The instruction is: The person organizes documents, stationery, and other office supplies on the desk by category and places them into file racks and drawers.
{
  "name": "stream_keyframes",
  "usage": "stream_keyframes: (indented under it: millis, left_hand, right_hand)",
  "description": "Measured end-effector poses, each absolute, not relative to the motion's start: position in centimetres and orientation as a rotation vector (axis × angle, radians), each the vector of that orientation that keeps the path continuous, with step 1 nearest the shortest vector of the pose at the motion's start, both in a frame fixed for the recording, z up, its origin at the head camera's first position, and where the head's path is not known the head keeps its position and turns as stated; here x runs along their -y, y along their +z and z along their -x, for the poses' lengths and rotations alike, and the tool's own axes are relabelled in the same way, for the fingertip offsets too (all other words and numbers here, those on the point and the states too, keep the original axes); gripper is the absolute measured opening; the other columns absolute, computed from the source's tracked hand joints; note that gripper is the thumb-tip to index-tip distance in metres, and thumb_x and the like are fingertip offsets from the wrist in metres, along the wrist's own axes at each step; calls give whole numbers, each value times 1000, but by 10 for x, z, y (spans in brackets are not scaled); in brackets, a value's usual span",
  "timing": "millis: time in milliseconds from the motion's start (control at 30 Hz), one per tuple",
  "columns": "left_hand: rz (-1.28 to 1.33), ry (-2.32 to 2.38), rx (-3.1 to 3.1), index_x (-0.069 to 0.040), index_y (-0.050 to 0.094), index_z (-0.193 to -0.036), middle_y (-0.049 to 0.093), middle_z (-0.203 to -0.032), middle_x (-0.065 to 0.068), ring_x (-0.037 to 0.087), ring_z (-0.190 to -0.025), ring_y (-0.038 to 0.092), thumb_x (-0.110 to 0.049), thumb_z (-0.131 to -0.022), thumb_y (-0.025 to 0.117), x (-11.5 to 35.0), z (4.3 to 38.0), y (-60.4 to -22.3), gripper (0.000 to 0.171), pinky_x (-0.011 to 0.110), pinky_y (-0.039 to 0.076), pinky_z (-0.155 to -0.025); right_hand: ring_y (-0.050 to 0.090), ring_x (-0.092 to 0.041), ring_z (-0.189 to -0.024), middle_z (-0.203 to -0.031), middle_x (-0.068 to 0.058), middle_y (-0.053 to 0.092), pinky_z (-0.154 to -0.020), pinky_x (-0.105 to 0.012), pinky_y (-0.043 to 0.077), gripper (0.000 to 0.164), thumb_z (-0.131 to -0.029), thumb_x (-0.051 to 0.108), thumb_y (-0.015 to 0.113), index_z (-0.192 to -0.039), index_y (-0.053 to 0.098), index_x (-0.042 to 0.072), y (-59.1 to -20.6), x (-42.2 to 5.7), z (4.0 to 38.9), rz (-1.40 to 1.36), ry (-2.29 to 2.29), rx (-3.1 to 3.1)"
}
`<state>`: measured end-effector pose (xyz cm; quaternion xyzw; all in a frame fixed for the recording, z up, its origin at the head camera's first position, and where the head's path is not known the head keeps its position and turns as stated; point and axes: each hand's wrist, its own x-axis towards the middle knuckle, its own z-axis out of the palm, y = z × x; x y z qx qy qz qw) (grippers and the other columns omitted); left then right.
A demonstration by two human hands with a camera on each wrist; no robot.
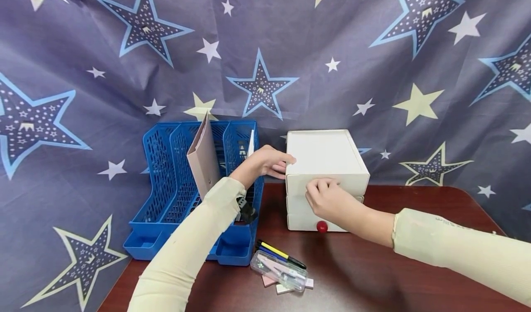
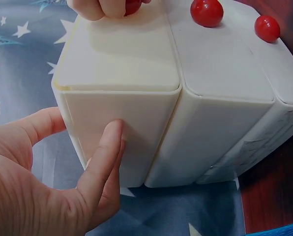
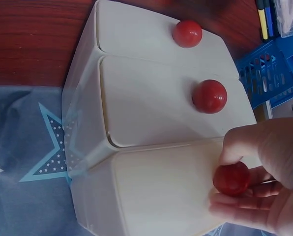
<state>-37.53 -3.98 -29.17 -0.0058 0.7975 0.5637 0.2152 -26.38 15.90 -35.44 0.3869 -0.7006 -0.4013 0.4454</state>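
Note:
A white three-drawer box (image 1: 327, 150) stands on the table, with a round red knob on each drawer front. My right hand (image 1: 332, 199) pinches the top drawer's red knob (image 3: 232, 178) between thumb and fingers. The middle red knob (image 3: 210, 96) and the bottom red knob (image 1: 321, 226) are untouched. At the box's upper left edge, my left hand (image 1: 271, 160) lays its thumb on the top and its extended fingers along the left side. The top drawer front (image 2: 117, 54) sits close against its housing.
Left of the box stands a blue file rack (image 1: 157, 173) holding a pink folder (image 1: 203, 160). In front lie several pens (image 1: 274, 252), a clear plastic case (image 1: 280, 270) and small pale blocks (image 1: 284, 289). A star-patterned cloth (image 1: 265, 26) hangs behind the table.

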Motion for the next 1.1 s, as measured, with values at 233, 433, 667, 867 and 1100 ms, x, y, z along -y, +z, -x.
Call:
stream_keyframes:
  millis: [233,433,667,867,1100]
  left_hand:
    - [14,1526,-2257,5,47,-143,64,-132,21,29,-108,71,-13,-91,77,39,375,-291,62,37,65,-79]
    - [-23,1488,-2261,4,52,-138,64,-132,21,27,-102,71,-12,-94,73,37,376,-287,52,38,64,-83]
    - [-39,1451,-2248,3,56,-132,65,-125,18,22,-90,68,-11,-95,72,38,376,-288,43,39,64,-86]
    - [-41,1451,-2256,3,56,-130,66,-108,14,22,-86,67,-10,-95,71,37,375,-288,40,39,64,-85]
    - [-44,1450,-2261,2,57,-127,65,-108,14,22,-87,67,-10,-95,71,37,374,-286,37,43,62,-91]
  right_hand:
    - [49,-28,-61,-82,-15,56,-50,-38,54,53,-94,-13,16,-90,67,-1,-355,-157,263,-954,-996,1725]
    - [50,-29,-61,-84,-15,57,-50,-38,54,44,-94,-8,24,-94,67,-2,-354,-155,263,-936,-1045,1758]
    - [50,-29,-61,-84,-15,56,-51,-38,55,28,-94,0,39,-97,67,-2,-355,-155,260,-948,-1061,1795]
    - [49,-28,-62,-84,-14,54,-51,-38,55,43,-95,-7,24,-93,66,0,-354,-156,259,-964,-1012,1783]
    - [48,-28,-66,-86,-15,53,-53,-37,55,38,-94,-4,27,-92,64,1,-352,-163,261,-1026,-974,1764]
